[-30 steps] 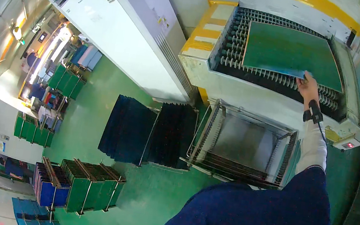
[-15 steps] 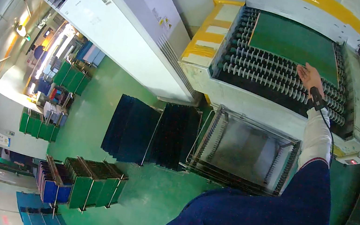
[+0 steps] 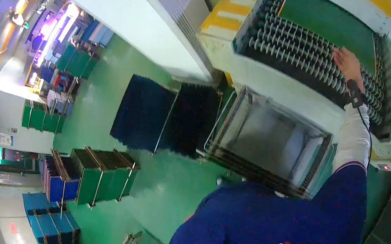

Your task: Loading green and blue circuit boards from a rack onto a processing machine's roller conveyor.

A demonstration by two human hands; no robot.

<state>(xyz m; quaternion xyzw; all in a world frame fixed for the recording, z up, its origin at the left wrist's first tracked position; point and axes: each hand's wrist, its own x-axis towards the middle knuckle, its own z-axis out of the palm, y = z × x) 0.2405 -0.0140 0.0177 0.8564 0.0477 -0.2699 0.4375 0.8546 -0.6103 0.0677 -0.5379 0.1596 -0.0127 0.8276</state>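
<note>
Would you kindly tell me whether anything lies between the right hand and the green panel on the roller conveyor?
Nothing visible does. The right hand rests on the black rollers right at the edge of the green panel.

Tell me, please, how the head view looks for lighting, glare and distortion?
Head view: strong fisheye bend, black corners; glare from bright lamps at the left rim; the right hand on the roller conveyor is evenly lit and fairly sharp.

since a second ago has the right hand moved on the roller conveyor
Yes. The right hand was at the near edge of the green panel, holding a bluish sheet; it has drawn back toward the person and now lies empty on the black rollers.
</note>
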